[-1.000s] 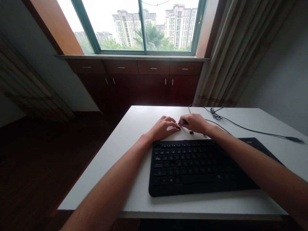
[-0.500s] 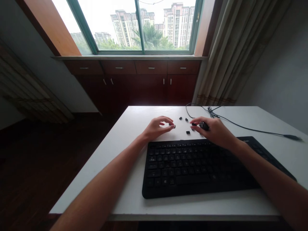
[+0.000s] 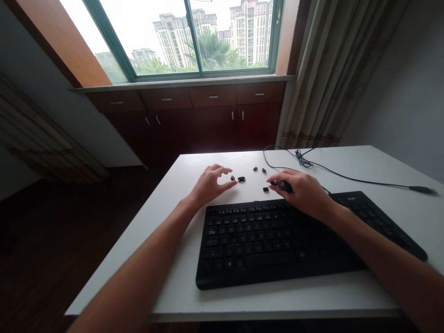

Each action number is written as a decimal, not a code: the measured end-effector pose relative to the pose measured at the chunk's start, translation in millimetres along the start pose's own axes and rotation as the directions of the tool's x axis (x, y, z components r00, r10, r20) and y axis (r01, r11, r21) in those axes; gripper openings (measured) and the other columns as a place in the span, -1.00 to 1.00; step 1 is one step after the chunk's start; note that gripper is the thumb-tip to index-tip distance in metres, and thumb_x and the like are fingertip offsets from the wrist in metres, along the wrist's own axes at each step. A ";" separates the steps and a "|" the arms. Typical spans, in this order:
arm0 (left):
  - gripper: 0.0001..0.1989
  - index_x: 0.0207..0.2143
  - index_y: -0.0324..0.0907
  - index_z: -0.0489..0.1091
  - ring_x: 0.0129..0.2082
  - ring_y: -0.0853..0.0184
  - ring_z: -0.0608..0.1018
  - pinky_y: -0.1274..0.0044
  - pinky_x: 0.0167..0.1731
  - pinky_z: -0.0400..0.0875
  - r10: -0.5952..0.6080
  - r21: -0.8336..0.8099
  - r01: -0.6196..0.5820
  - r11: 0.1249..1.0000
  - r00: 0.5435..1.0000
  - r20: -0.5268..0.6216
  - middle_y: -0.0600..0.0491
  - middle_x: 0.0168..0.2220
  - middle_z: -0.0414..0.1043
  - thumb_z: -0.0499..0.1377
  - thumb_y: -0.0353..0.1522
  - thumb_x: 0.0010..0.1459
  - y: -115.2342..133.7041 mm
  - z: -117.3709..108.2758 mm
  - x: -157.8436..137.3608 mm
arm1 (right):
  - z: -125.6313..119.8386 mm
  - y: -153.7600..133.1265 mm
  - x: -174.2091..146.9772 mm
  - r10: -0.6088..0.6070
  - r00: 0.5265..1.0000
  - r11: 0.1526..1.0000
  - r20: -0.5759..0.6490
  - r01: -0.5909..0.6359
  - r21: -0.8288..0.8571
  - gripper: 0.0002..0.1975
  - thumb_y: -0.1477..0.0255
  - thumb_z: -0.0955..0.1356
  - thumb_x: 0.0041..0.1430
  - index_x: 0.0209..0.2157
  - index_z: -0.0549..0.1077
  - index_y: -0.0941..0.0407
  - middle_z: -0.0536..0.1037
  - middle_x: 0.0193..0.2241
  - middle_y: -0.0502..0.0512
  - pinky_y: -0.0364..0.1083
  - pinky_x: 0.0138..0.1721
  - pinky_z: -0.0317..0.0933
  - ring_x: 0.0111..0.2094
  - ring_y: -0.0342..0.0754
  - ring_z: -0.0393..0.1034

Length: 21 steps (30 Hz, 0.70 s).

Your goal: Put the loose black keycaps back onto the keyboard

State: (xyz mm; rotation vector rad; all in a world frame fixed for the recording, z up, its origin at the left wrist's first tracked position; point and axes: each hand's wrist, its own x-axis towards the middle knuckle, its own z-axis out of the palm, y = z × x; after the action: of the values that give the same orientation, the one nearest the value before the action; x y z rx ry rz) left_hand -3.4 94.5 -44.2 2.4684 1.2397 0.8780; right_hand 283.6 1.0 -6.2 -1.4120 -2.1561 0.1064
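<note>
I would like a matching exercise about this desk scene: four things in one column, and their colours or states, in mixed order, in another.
Things:
1. keyboard
2. left hand
3. right hand
4. table

Colours or states:
A. white, bearing the keyboard
B. closed around a dark object
C. black, lying flat
D. thumb and index finger spread apart, close to small dark pieces

Right pairs: 1-C, 2-D, 3-B, 4-A

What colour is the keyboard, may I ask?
The keyboard is black, shown best in the head view.
</note>
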 end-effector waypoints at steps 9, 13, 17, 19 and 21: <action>-0.64 -0.09 -0.10 0.57 -0.29 0.28 0.54 0.37 -0.21 0.49 -0.034 -0.138 0.034 0.990 0.999 0.005 -0.05 -0.14 0.52 0.23 -0.10 0.19 -4.8 6.6 3.7 | 3.4 -0.8 -0.9 -0.046 0.999 0.999 -0.008 0.046 0.025 -0.72 0.35 0.34 0.28 -0.01 0.56 0.03 0.59 -0.10 0.12 0.00 -0.12 0.41 -0.20 0.05 0.53; -0.63 -0.11 -0.15 0.57 -0.28 0.29 0.59 0.44 -0.26 0.52 -0.022 -0.481 0.049 0.876 0.998 0.062 -0.03 -0.21 0.58 0.34 -0.14 0.10 7.3 -3.7 3.4 | 3.6 -0.1 -1.9 -0.069 0.997 0.997 -0.024 0.069 0.025 -0.69 0.38 0.34 0.27 0.03 0.53 0.02 0.58 -0.06 0.10 0.01 -0.08 0.41 -0.19 0.04 0.54; -0.63 -0.13 -0.20 0.57 -0.19 0.22 0.62 0.35 -0.11 0.54 -0.030 -0.669 0.094 0.738 0.994 0.106 -0.05 -0.20 0.61 0.42 -0.24 0.00 21.5 -7.3 3.8 | 3.6 -1.4 -2.7 -0.071 0.996 0.996 -0.046 0.073 0.043 -0.71 0.39 0.35 0.27 0.01 0.54 0.01 0.59 -0.04 0.07 0.02 -0.03 0.39 -0.15 0.04 0.54; -0.62 -0.11 -0.21 0.56 -0.12 0.18 0.62 0.29 -0.02 0.52 -0.015 -0.721 0.115 0.684 0.989 0.145 -0.08 -0.15 0.61 0.41 -0.26 0.01 28.0 -8.4 3.3 | 3.8 -2.2 -2.9 -0.071 0.996 0.996 -0.049 0.073 0.052 -0.73 0.39 0.35 0.27 -0.01 0.54 0.00 0.60 -0.04 0.05 0.02 -0.02 0.38 -0.15 0.04 0.54; -0.63 -0.08 -0.22 0.54 -0.08 0.17 0.62 0.28 0.03 0.49 0.000 -0.750 0.131 0.648 0.985 0.173 -0.11 -0.10 0.60 0.39 -0.28 0.05 33.4 -10.2 2.5 | 4.2 -2.6 -2.9 -0.071 0.996 0.996 -0.045 0.074 0.058 -0.76 0.39 0.37 0.25 -0.05 0.55 -0.01 0.61 -0.05 0.04 0.02 -0.02 0.38 -0.16 0.04 0.54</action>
State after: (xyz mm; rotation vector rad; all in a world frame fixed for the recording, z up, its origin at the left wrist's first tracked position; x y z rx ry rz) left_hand 13.0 75.6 -19.8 1.7404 0.6733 0.9121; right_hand 280.2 -1.8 -9.9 -1.2895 -2.1487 0.1115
